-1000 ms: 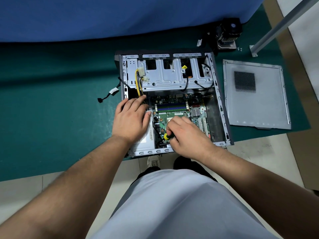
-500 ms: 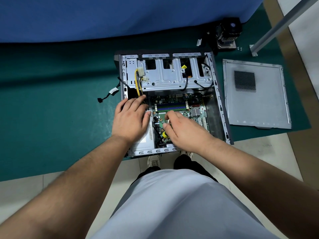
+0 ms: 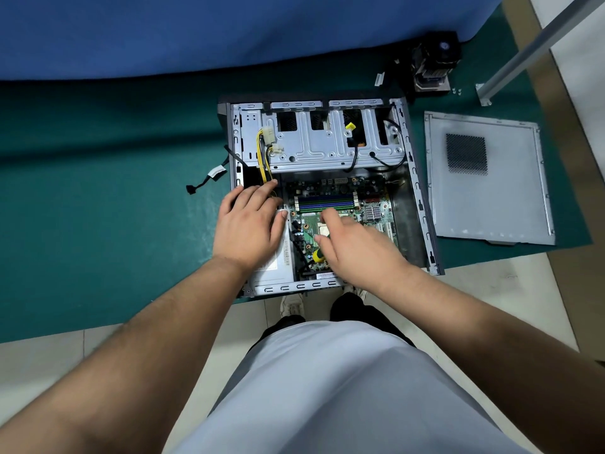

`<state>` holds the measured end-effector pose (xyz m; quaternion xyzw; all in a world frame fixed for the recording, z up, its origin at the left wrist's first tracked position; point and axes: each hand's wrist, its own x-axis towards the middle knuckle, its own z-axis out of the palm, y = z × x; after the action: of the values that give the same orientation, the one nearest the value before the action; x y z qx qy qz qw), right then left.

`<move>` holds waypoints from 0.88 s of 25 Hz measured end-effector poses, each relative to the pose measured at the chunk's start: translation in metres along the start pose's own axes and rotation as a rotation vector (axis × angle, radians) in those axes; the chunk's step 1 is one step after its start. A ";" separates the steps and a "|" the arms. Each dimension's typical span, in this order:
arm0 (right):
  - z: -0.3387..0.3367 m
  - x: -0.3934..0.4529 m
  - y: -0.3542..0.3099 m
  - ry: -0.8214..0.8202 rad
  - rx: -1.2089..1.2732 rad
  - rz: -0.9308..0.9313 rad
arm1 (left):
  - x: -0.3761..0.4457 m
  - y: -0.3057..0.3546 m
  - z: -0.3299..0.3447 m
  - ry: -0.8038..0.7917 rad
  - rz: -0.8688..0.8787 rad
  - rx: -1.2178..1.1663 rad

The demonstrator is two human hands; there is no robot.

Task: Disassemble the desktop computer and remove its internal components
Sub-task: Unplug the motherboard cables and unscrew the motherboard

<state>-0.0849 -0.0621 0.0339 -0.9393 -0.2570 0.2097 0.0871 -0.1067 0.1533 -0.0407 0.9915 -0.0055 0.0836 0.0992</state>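
Head view: left hand [image 3: 248, 227] rests flat on power supply [image 3: 273, 265]; right hand [image 3: 357, 247] grip around yellow screwdriver [image 3: 317, 255] over motherboard [image 3: 340, 204].

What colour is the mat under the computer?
Dark green: the flat table mat under the open metal computer case, head view.

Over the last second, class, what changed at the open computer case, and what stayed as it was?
The right hand moved farther into the case over the motherboard, its fist loosening around the yellow-handled screwdriver. The left hand stayed flat on the power supply; the side panel did not move.
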 end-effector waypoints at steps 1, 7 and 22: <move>-0.002 0.000 0.001 -0.046 0.081 -0.049 | 0.000 -0.001 0.000 0.002 0.001 0.000; 0.003 -0.001 -0.003 0.004 0.172 0.001 | 0.000 0.000 0.001 0.006 0.001 -0.007; 0.007 0.000 0.002 -0.027 0.190 -0.040 | 0.000 -0.002 0.001 0.003 -0.002 -0.019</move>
<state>-0.0871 -0.0638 0.0271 -0.9188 -0.2557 0.2438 0.1763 -0.1064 0.1548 -0.0419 0.9904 -0.0051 0.0851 0.1087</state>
